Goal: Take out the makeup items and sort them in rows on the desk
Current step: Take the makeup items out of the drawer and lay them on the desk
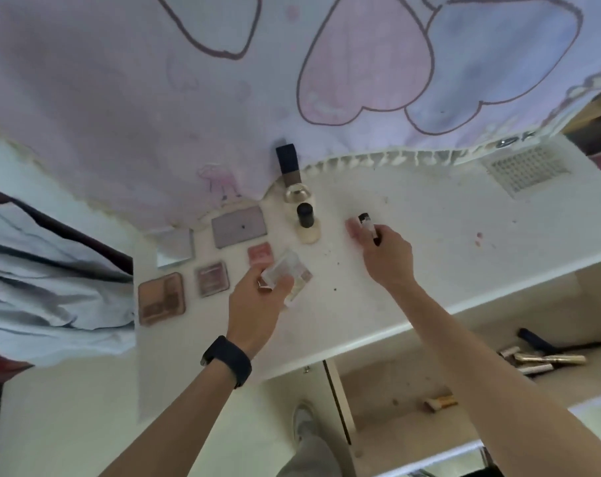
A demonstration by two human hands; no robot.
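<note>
**Sorting roughly half done, drawer not yet emptied**

Rows are taking shape on the left part of the white table (429,215). Farthest left lies a tan square palette with rounded corners (161,297), and beside it a small pink-brown square compact (212,278). Behind them sit a pale square mirror-like tile (175,249), a grey rectangular palette (238,226) and a small pink square compact (259,253). These read as two loose rows, so you can count them as placed.

Your left hand (257,304) is curled round a clear plastic case (285,268), held just right of the pink compacts. It looks like the next piece for the front row and is not yet set down.

Behind it a line of bottles runs back towards the heart-patterned cloth (361,63). First comes a cream bottle with a black cap (306,223), then a clear rounded glass bottle (295,192), then a tall dark-capped bottle (288,163).

Your right hand (386,259) pinches a small black-and-white tube (367,227) between thumb and fingers, low over the table just right of the bottles. Whether the tube touches the surface cannot be told here.

Farther right, the open white drawer (395,376) holds several gold tubes (546,359) and a black tube (536,339), with a small tan item (441,402) lying apart from them. By my judgement the flat cases are mostly out, and you have these slim pieces left to lift and line up.
</note>
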